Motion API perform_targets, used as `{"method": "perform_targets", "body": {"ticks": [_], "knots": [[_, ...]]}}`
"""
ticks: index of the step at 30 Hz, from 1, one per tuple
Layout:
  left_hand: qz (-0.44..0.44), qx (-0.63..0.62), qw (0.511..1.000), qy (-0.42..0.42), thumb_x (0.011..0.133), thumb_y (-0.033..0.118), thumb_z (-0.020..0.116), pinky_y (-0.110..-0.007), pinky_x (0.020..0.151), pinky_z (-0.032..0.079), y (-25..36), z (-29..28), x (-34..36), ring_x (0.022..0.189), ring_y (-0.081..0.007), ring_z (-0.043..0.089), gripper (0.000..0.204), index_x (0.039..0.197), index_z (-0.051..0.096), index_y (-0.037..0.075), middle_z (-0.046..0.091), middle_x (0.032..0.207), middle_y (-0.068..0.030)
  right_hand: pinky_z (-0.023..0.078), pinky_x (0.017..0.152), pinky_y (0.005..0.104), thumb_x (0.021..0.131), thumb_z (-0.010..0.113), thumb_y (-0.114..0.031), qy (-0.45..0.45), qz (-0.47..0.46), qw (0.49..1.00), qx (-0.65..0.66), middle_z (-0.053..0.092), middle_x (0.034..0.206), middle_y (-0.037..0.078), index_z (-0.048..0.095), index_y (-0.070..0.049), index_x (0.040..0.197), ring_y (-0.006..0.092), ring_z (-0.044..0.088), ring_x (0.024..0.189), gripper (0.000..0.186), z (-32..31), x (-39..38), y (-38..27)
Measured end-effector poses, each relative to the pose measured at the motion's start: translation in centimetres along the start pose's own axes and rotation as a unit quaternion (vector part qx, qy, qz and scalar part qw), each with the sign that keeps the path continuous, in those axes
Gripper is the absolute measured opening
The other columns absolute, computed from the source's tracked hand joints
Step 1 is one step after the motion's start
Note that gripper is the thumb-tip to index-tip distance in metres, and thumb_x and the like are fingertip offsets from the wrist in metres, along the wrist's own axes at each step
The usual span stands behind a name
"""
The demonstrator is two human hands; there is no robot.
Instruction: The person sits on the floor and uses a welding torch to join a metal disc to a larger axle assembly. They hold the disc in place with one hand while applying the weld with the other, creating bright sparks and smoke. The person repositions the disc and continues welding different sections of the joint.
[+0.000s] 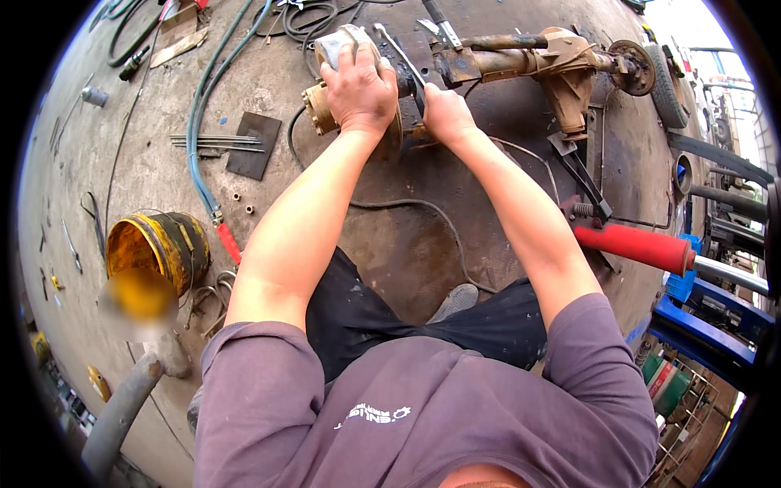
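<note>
Upper centre of frame: rusty tan metal axle housing (pixel 521 57) lying on the stained concrete floor (pixel 146 171). Left hand (pixel 358 93) presses palm-down, fingers curled over a pale grey rounded block (pixel 338 45) at the housing's left end. Right hand (pixel 443 114) grips a slim silver wrench (pixel 399 50) (fist closed). Yellow paint-caked bucket (pixel 159 248), left.

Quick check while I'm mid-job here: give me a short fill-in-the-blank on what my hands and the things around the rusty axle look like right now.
1. The left hand presses a crumpled grey ____ onto the end of the rusty axle.
2. The right hand grips a metal ____.
3. The bucket at the left is ____ inside.
4. The thick handle at the right is ____.

Missing words: rag; wrench; yellow; red
</note>
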State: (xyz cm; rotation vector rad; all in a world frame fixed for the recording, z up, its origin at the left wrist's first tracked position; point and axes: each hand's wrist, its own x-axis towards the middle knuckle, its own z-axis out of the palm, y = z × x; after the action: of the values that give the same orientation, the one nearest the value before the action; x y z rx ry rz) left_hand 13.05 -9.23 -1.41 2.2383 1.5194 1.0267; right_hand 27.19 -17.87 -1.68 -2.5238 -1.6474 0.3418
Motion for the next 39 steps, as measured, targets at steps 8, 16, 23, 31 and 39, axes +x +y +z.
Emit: {"method": "perform_targets", "body": {"ticks": [8,16,23,31,39], "knots": [[-0.007,-0.007,1.000,-0.005,0.094,0.036,0.062,-0.049,0.109,0.042,-0.2,-0.1,-0.5,0.125,-0.0433,0.051,0.047,0.134,0.065,0.012,0.059,0.142,-0.0119,0.059,0.086,0.0504,0.088,0.065,-0.005,-0.046,0.009,0.999,0.002,0.073,0.097,0.028,0.062,-0.001,0.103,0.0439,0.072,0.096,0.016,0.1,-0.8,0.4],[-0.007,-0.018,1.000,-0.007,0.094,0.036,0.061,-0.049,0.110,0.042,0.2,-0.1,-0.3,0.126,-0.0442,0.050,0.047,0.134,0.065,0.011,0.059,0.142,-0.0127,0.059,0.084,0.0508,0.091,0.060,-0.005,-0.006,-0.004,1.000,-0.005,0.072,0.091,0.028,0.063,0.000,0.103,0.0437,0.073,0.092,0.014,1.6,-0.5,0.6],[0.001,-0.004,1.000,-0.001,0.094,0.038,0.061,-0.051,0.108,0.043,0.0,0.1,-0.3,0.126,-0.0451,0.050,0.049,0.135,0.064,0.012,0.059,0.143,-0.0123,0.060,0.070,0.0519,0.090,0.057,-0.004,0.086,-0.036,0.995,0.019,0.071,0.079,0.025,0.058,0.000,0.104,0.0435,0.072,0.077,0.014,4.9,-2.4,1.8],[-0.008,-0.014,1.000,-0.012,0.094,0.038,0.061,-0.049,0.108,0.043,0.2,-0.1,0.1,0.124,-0.0430,0.051,0.050,0.136,0.064,0.012,0.059,0.143,-0.0117,0.059,0.064,0.0484,0.091,0.056,-0.004,0.149,-0.066,0.986,0.023,0.070,0.079,0.022,0.059,0.003,0.113,0.0407,0.071,0.071,0.023,8.8,-5.7,3.2],[-0.011,-0.005,1.000,-0.011,0.094,0.039,0.060,-0.050,0.104,0.046,0.1,-0.1,0.2,0.123,-0.0430,0.052,0.049,0.136,0.064,0.013,0.059,0.143,-0.0111,0.058,0.062,0.0462,0.093,0.057,-0.006,0.166,-0.054,0.984,0.033,0.070,0.079,0.022,0.061,0.005,0.120,0.0385,0.071,0.070,0.029,11.1,-6.2,3.9]]}}
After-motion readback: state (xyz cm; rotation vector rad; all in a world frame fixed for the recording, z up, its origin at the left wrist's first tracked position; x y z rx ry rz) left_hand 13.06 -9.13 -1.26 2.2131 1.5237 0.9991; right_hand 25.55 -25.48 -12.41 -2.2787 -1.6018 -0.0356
